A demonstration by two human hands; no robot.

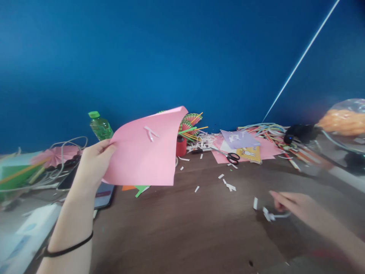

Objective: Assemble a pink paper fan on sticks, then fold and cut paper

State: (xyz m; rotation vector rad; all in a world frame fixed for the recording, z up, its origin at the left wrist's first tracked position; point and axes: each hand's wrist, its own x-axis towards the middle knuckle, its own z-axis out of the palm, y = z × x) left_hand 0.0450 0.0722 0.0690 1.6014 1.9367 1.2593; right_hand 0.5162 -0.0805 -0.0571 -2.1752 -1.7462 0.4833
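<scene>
Here, the fingers of the left hand [95,161] pinch the pink paper [139,163] above the worktop [171,232], short of its back edge; level holding should keep the white scraps [150,133] on. The blurred right hand [298,205]: I cannot tell.

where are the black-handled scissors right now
In the head view, the black-handled scissors lie right of centre, partly on a flat pink paper sheet, just left of the yellow rectangular packet.
</scene>
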